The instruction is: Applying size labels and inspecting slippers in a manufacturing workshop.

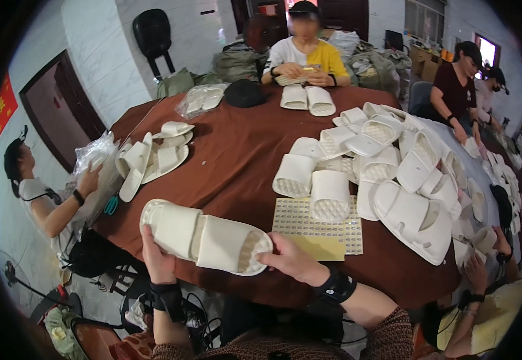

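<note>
A pair of cream slide slippers (228, 245), one overlapping the other lengthwise, is held level above the near edge of the table. My left hand (160, 261) grips their left end from below, its fingers mostly hidden underneath. At the right end my right hand (291, 258) closes on the rim, thumb on top of the bumpy insole. Just beyond my right hand lies a yellow sticker sheet (309, 240) with rows of small labels. One loose slipper (330, 195) rests partly on that sheet.
A heap of cream slippers (417, 210) covers the table's right side. More slippers (153, 157) lie at the left, near teal scissors (111, 205). Across the brown-covered table (231, 150), a person (306, 60) handles slippers. Other people work at left and right.
</note>
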`<state>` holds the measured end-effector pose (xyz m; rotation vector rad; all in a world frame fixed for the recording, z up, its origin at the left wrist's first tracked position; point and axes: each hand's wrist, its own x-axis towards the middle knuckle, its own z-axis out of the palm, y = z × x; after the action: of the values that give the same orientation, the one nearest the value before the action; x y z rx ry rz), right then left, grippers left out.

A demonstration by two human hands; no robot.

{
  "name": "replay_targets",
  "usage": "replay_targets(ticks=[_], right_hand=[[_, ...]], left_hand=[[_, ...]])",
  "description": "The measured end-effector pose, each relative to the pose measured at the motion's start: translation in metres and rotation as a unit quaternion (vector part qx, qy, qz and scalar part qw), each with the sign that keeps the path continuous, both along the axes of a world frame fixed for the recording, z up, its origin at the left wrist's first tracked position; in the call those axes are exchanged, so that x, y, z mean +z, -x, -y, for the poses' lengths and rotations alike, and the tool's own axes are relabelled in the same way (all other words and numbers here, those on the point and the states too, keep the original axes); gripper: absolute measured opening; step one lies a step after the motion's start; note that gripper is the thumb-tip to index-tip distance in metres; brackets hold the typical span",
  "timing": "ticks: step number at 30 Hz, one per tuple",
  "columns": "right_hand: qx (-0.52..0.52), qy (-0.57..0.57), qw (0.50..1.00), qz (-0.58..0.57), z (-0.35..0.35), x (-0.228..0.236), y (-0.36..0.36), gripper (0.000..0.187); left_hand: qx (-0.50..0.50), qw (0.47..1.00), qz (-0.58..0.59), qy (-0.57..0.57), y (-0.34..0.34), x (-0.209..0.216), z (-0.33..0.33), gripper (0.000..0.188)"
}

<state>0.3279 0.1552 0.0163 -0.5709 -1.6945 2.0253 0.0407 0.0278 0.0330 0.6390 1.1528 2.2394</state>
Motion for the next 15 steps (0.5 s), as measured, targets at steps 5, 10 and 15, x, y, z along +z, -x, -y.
replay_targets(ticks=[5,10,15], right_hand=[[-0.029,-0.004,0.999,-0.016,-0.004,-0.014,0.000,0.030],[-0.091,0.025,0.992,-0.080,-0.003,-0.009,0.012,0.029],[-0.136,0.037,0.986,-0.085,-0.008,0.003,-0.001,0.029]], left_hand=[[-0.021,0.998,0.065,-0.012,0.008,-0.004,-0.009,0.047],[0.016,0.994,0.103,0.036,0.026,-0.009,0.000,0.055],[0.014,0.996,0.079,0.044,0.037,-0.013,-0.001,0.059]])
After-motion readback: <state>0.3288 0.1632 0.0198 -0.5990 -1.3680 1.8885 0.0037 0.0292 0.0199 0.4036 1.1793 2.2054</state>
